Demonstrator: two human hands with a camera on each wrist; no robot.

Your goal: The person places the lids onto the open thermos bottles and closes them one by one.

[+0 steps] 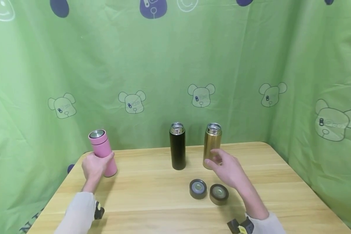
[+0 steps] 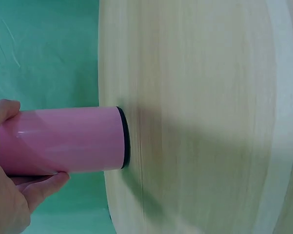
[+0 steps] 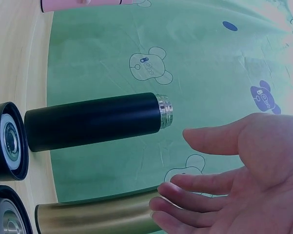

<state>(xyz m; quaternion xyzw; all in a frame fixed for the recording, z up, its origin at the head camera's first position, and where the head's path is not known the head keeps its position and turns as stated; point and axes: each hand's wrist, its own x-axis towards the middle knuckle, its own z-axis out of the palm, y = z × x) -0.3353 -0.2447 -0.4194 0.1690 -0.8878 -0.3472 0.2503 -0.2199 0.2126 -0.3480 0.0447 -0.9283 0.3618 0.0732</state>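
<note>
My left hand (image 1: 94, 165) grips a pink thermos (image 1: 102, 149) around its body at the table's left side. The thermos has its lid on and leans a little; its dark base is at the tabletop in the left wrist view. In front of the gold thermos (image 1: 213, 140) is my right hand (image 1: 226, 168), fingers spread and loosely bent, holding nothing. That gold thermos stands upright without a lid, its silver threaded neck bare. Left of it a black thermos (image 1: 177, 150), also lidless, stands upright.
Two lids lie underside up on the wooden table (image 1: 152, 201), a black lid (image 1: 198, 188) and a gold-brown lid (image 1: 219, 194) side by side before the thermoses. A green curtain (image 1: 163, 65) with bear faces hangs behind and at the sides of the table.
</note>
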